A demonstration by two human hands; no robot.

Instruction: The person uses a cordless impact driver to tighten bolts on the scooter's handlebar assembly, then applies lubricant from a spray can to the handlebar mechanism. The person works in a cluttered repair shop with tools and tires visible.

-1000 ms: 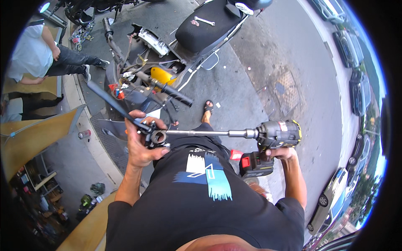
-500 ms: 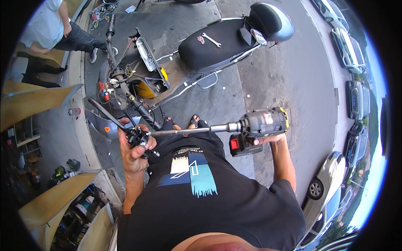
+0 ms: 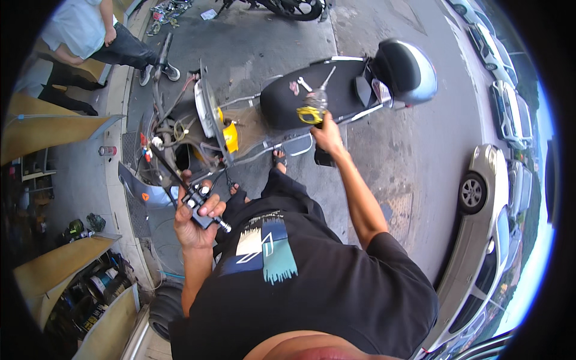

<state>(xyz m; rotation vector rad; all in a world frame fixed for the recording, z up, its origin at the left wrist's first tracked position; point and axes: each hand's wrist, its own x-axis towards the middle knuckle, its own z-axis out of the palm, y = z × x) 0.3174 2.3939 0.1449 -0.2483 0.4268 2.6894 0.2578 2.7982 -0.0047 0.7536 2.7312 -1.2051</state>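
My left hand (image 3: 195,219) is closed around a black brake lever assembly (image 3: 201,204) with silver fittings, its long lever angled up and left. My right hand (image 3: 327,132) grips a black-and-yellow cordless impact driver (image 3: 312,111), held out over the black scooter seat (image 3: 282,102) with its long extension pointing away from me; whether it touches the seat I cannot tell. A wrench (image 3: 305,84) and a small pinkish item (image 3: 294,88) lie on the seat. The partly dismantled scooter has exposed wires (image 3: 180,132), a bare handlebar and a yellow part (image 3: 230,138).
Two people stand at the upper left, one in a white shirt (image 3: 72,30). Another motorcycle (image 3: 282,6) is at the top. Parked cars (image 3: 480,228) line the right. Tan boards (image 3: 60,138), a can (image 3: 108,150) and tires (image 3: 165,309) are on the left.
My right hand has swung the impact driver away from the lever assembly, forward over the seat. The assembly has tilted in my left hand. The scooter now appears more level in view.
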